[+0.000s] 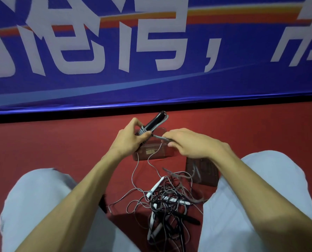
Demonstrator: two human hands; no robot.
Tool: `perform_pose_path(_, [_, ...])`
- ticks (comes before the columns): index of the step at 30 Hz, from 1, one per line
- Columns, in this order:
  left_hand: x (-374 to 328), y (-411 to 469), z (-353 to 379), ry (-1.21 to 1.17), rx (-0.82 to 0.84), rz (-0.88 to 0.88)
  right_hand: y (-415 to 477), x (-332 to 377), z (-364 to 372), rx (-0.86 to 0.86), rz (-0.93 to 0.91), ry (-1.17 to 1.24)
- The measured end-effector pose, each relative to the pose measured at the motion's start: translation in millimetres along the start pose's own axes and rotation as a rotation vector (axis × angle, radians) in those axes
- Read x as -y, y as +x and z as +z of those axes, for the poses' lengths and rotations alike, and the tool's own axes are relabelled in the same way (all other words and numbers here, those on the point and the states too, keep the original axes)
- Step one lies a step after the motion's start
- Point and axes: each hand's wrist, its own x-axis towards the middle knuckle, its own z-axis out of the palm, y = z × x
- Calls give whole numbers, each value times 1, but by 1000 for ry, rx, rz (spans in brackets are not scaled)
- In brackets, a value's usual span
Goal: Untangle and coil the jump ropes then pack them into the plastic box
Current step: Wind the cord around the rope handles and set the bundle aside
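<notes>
**ropefan22:** Several turns of grey rope [144, 132] are wound round the black handle [154, 122]. The handle is gripped in the left hand [131, 140], fingers [135, 123] and thumb curled tight round the wrapped part. It's held tilted, just above the clear plastic box [151, 153] sitting on the red floor [60, 142].

**knot_again:** And the right hand [189, 142]?

**ropefan22:** The loose run of that rope is pinched in its curled fingers [173, 132], right beside the handle. From there the rope is seen hanging past the box, down to the floor.

**knot_again:** Rest of the ropes?

**ropefan22:** A tangled pile [168, 202] is left on the floor between the knees, near the box. Grey and black cords are mixed in with white handles [156, 186]. What looks like a clear lid [204, 170] is lying just right of the box.
</notes>
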Motion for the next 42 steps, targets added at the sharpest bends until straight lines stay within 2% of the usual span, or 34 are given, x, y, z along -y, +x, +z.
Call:
perform_pose_path(8, [7,-2,3,420,192,96,-1,14,9,-144,-99,-252])
perform_pose_path(11, [3,-6,3,583,260,181,-1,16,8,-311,-153,-227])
perform_pose_path(13, [2,-9,5,599,338,257,-1,15,6,-441,-132,-160])
perform_pose_path(16, [1,-12,6,536,395,348,-1,10,4,-528,71,-9])
perform_pose_path(20, [-7,-15,3,411,365,387,1,4,0,-525,277,325])
perform_pose_path(26, [-16,-18,-6,89,357,325,-2,0,-9,-424,264,989])
perform_pose_path(31, [-25,-21,-6,-234,209,277,3,6,-8,-412,237,1266])
perform_pose_path(36, [-26,-15,-8,-519,56,115,0,6,-8,-330,222,1144])
perform_pose_path(37, [-27,-14,-9,-548,30,84,-1,5,-9,-332,218,1036])
perform_pose_path(40, [-29,-14,-11,-646,32,33,1,1,-6,-427,255,470])
perform_pose_path(42, [-28,-12,-11,-687,15,19,2,-2,-2,-403,277,365])
